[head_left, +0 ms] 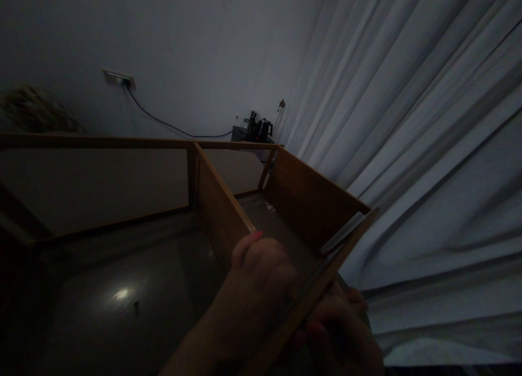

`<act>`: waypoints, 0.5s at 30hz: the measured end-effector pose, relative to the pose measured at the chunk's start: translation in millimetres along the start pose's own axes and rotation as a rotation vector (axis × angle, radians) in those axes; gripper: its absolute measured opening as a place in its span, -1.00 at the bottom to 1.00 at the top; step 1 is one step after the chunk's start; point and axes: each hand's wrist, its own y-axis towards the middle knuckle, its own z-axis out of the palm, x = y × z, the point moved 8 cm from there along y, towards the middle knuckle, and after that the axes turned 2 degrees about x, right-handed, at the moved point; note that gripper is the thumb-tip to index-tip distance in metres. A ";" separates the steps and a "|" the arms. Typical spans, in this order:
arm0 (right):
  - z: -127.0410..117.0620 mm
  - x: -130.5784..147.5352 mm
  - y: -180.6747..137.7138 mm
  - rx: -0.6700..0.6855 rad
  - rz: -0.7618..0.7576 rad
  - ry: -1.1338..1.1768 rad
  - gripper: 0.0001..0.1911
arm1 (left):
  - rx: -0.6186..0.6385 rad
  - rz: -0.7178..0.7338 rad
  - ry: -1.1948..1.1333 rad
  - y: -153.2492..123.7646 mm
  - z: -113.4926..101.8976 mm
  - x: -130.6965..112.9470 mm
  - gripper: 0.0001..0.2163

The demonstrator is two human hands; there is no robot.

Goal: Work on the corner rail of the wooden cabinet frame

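Observation:
A wooden cabinet frame [232, 145] without a top lies before me, with a wooden divider [222, 202] across its inside. My left hand [261, 264] is closed, its fingers curled over the near end of the divider, close to the front rail [314, 291]. On the outer side of that rail is my right hand [340, 324], closed with fingers bent and pressed together. What its fingertips hold is hidden in the dark. A small screw-like object [136, 305] is on the shiny floor within the left section.
White curtains [428, 147] hang along the right side. By the far wall stand a dark kettle [263, 130] and other small items. A black cord [171, 127] runs from a wall socket [116, 79] towards them. Dried plant stalks [38, 109] are at the left.

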 end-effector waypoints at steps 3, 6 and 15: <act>-2.3 -3.7 -1.1 -0.064 0.045 0.025 -0.50 | 0.001 0.007 -0.006 -1.3 1.6 0.1 -0.89; -3.1 -10.5 -6.1 -0.140 0.137 0.120 -0.56 | 0.005 0.007 0.006 -0.1 1.6 0.0 -0.88; 12.1 -2.9 -16.8 -0.264 0.227 0.207 -0.57 | -0.025 0.028 0.041 3.3 -1.9 -1.8 -0.88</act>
